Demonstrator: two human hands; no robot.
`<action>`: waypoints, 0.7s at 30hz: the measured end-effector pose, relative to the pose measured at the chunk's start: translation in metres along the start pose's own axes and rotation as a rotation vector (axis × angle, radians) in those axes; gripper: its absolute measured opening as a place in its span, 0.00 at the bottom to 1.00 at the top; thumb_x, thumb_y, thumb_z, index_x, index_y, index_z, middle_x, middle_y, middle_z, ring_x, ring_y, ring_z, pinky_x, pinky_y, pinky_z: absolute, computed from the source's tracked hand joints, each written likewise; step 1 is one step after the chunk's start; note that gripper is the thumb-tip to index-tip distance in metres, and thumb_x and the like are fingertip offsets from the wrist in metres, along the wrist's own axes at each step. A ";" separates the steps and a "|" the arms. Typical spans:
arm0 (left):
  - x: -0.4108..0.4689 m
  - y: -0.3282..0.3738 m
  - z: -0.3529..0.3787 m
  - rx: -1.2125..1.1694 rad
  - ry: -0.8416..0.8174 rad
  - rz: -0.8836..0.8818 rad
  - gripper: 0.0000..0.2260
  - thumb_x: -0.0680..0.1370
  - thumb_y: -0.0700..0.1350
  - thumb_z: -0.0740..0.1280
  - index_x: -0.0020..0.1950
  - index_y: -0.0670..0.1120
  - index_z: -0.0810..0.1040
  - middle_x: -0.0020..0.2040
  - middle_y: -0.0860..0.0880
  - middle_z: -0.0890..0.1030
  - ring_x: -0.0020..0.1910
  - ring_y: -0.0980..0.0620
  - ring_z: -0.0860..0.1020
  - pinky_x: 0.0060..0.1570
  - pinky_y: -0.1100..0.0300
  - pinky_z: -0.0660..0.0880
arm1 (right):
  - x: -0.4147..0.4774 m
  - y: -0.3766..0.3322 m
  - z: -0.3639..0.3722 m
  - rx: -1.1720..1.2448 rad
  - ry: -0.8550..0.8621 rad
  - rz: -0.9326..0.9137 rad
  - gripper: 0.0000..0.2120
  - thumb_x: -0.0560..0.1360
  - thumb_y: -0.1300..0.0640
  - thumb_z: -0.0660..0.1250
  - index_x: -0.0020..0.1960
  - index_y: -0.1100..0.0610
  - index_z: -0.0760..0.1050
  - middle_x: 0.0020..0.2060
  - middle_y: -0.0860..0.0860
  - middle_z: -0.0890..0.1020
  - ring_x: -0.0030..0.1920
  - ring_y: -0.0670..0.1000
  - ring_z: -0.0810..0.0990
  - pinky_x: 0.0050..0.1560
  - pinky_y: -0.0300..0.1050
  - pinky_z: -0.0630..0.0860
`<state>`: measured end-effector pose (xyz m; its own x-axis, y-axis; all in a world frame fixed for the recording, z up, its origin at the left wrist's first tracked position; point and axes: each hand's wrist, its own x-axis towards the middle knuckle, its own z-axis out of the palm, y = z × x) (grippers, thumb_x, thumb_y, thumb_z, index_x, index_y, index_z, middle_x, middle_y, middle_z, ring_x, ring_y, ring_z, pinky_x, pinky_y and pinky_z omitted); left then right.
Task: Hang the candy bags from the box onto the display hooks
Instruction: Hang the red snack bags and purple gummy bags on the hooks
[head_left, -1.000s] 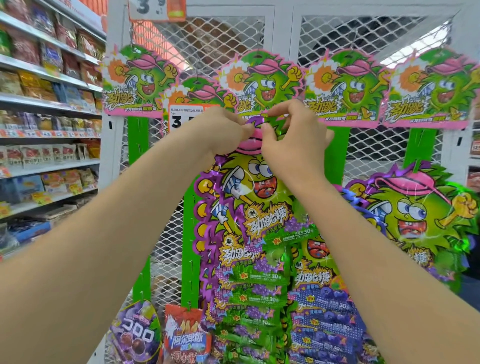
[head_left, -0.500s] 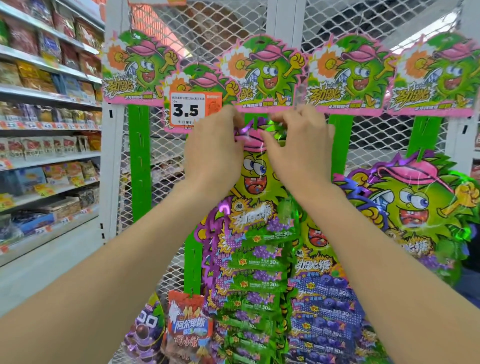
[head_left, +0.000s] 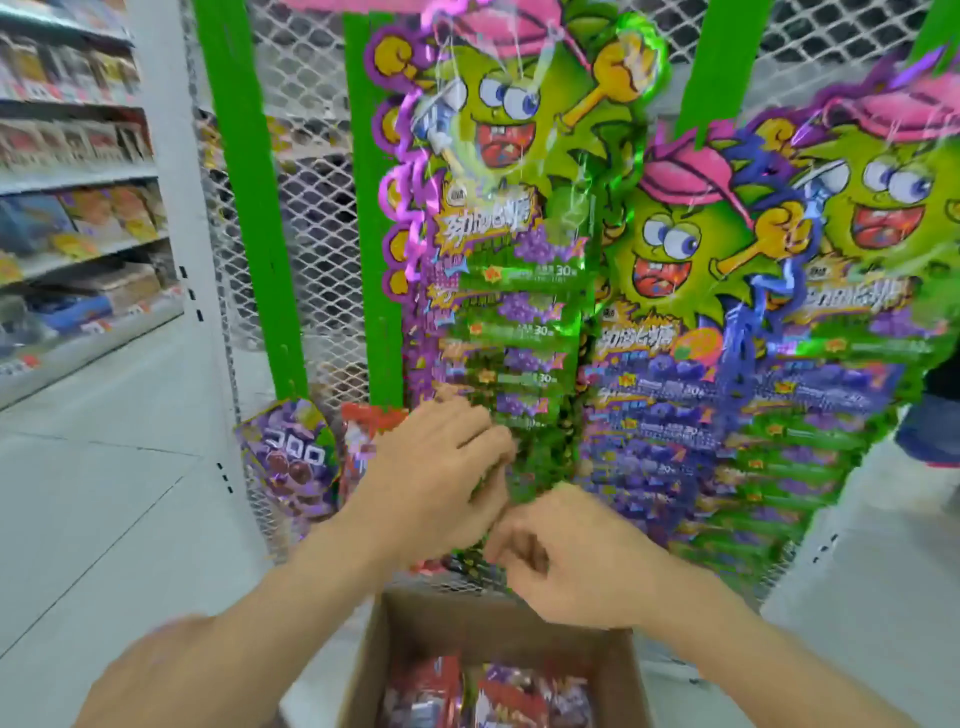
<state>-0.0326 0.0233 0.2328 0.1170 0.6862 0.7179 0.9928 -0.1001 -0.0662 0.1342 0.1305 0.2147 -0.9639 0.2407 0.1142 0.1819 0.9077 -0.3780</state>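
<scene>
A long green candy bag strip (head_left: 514, 291) with a cartoon face hangs on the mesh display. More strips hang to its right, one blue (head_left: 675, 395) and another green (head_left: 857, 291). Below them stands an open cardboard box (head_left: 493, 621) holding red and purple candy bags (head_left: 483, 696). My left hand (head_left: 441, 467) is in front of the green strip's lower end, fingers relaxed and holding nothing. My right hand (head_left: 561, 556) hovers just above the box's far rim, fingers loosely curled and nothing visible in them. Both hands are motion-blurred.
A purple bag (head_left: 291, 462) and a red bag (head_left: 363, 431) hang low on the white mesh panel (head_left: 311, 208), left of my hands. Stocked store shelves (head_left: 78, 208) line the left aisle. Someone's leg and shoe (head_left: 930, 431) stand at the far right.
Both hands let go of the green strip's top at the hook and dropped toward the box. My view tilted down, so the box came into sight.
</scene>
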 end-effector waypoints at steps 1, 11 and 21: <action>-0.018 0.007 0.015 -0.044 -0.146 -0.053 0.03 0.76 0.45 0.68 0.47 0.48 0.80 0.38 0.49 0.78 0.40 0.44 0.78 0.39 0.52 0.73 | -0.004 0.009 0.017 0.008 -0.170 0.067 0.08 0.75 0.52 0.68 0.51 0.49 0.84 0.30 0.40 0.79 0.34 0.43 0.78 0.40 0.41 0.78; -0.175 0.023 0.204 -0.386 -1.468 -0.532 0.05 0.75 0.49 0.65 0.41 0.50 0.76 0.42 0.49 0.82 0.44 0.44 0.81 0.48 0.49 0.81 | -0.027 0.133 0.204 -0.017 -0.642 0.480 0.09 0.78 0.56 0.66 0.52 0.59 0.82 0.53 0.60 0.83 0.50 0.64 0.83 0.52 0.59 0.83; -0.341 0.032 0.327 -0.137 -1.411 -0.852 0.26 0.80 0.45 0.68 0.77 0.44 0.67 0.73 0.40 0.68 0.73 0.34 0.71 0.70 0.39 0.72 | -0.100 0.210 0.343 0.065 -0.681 0.789 0.09 0.80 0.63 0.65 0.59 0.60 0.77 0.61 0.62 0.82 0.61 0.62 0.82 0.55 0.48 0.77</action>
<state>-0.0317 0.0218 -0.2405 -0.4190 0.6374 -0.6466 0.7796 0.6177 0.1037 0.2017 0.1796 -0.1914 -0.4852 0.4948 -0.7210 0.8164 0.5517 -0.1708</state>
